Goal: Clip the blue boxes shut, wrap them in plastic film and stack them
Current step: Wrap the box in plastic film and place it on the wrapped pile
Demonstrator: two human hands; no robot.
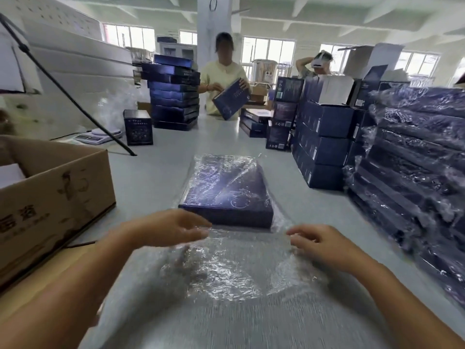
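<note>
Flat dark-blue cardboard box (227,191) half-sheathed in clear crinkled plastic film (226,268); near end unwrapped. Left hand (166,229), right hand (320,244): fingers apart, resting on film. Film-wrapped blue stack (415,157) at right; stacking pending.

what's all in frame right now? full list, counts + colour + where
blue box: one, dark blue, table centre, under film
plastic film: one clear sheet, over the box and trailing toward the wearer
cardboard carton: one, brown, open, near left
wrapped boxes: one stack, dark blue in film, right edge; count unclear
unwrapped boxes: stacked, dark blue, right of centre
box stack: about ten, dark blue, far left of centre
upright box: one, dark, beside scale
scale: one, white, far left
people: two, far end
table: one, grey
left hand: open, on film
right hand: fingers curled at film edge
</note>
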